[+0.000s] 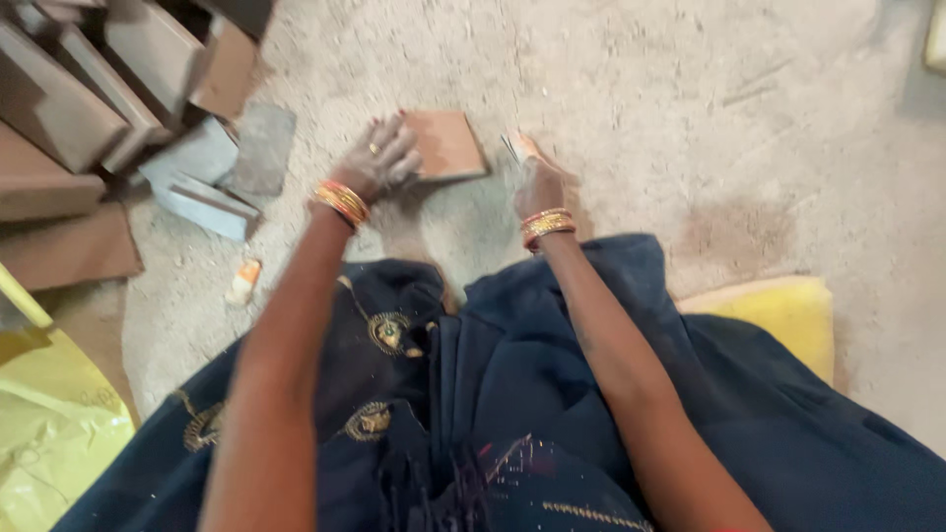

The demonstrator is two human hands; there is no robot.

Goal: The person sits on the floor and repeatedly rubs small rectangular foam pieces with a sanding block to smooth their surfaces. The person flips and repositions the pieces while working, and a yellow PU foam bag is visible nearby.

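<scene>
Dusty, sand-coloured ground fills the view, with the person seated on it in a dark blue embroidered garment (512, 394) nearest the camera. Beyond the lap lies the small flat reddish-brown tile (448, 145), flat on the ground. The left hand (379, 158), fingers spread, presses on the tile's left edge. Just right of the tile, the right hand (537, 182) is closed around a thin pale tool (517, 146), its tip near the tile's right edge; what kind, the blur hides. Left of the tile lie grey slab offcuts (212, 177), and beyond them stacked brown blocks (89, 89). Judging by this, the tile is only held ready; no finished work shows.
</scene>
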